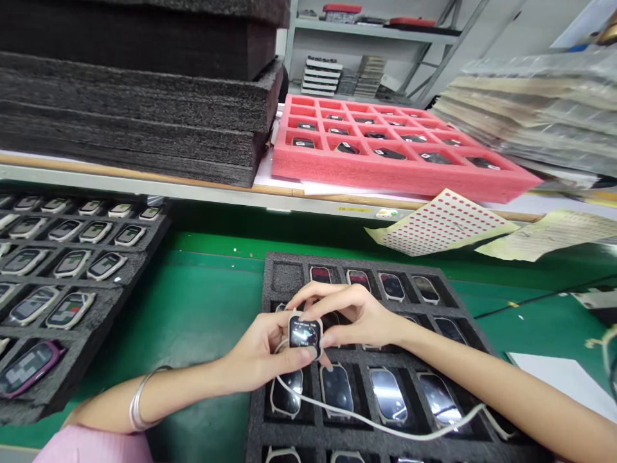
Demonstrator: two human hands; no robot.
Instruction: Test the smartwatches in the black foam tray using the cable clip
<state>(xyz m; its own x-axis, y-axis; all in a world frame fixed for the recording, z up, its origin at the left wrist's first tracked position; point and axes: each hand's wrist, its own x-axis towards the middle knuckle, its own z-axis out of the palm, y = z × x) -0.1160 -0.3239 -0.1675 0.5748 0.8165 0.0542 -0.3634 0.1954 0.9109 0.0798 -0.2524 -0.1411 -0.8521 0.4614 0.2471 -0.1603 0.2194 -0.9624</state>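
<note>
As the head view shows, our left hand [265,352] clamps thumb and fingers on a watch [304,333] held over the black foam tray [288,278]; our right hand's [359,314] thumb and fingertips pinch its edges. We judge it light, stiff, smooth and scratch-prone, best gripped by the rim. A white cable [424,438] sags from our left hand across neighbouring watches [389,393] and could snag; a pink tray [366,170] sits behind.

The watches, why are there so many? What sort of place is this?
Probably a factory or repair workshop: rows of watches sit in a black foam tray, a pink foam tray holds more small items, and more black foam is stacked beside it.
</note>
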